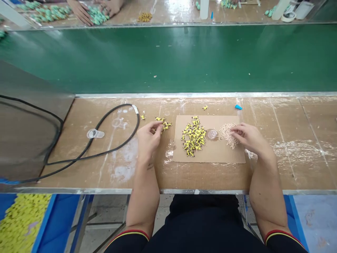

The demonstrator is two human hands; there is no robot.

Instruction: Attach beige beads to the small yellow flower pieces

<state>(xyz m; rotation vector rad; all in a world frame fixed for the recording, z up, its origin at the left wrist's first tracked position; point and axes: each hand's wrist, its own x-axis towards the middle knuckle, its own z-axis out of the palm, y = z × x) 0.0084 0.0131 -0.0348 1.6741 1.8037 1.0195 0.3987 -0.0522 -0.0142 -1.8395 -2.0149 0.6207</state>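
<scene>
My left hand (149, 137) is closed in a pinch at the near side of a small cluster of yellow-and-black pieces (165, 124); whatever lies between its fingertips is too small to make out. With thumb and fingers pressed together, my right hand (249, 137) reaches the right side of a pile of tiny pale pink pieces (228, 133). Anything in that pinch is hidden. A cardboard sheet (210, 157) lies between my forearms, bearing the pink pile, a heap of yellow-and-black pieces (194, 137) and a small round clear dish (212, 134).
A black cable (105, 153) loops across the table's left, beside a clear plastic scoop-like piece (95, 134). A blue cap (238, 107) lies behind the cardboard. Beyond the green belt (168, 58), another person's hands (81, 12) touch green pieces. Yellow pieces fill a blue bin (44, 225) below left.
</scene>
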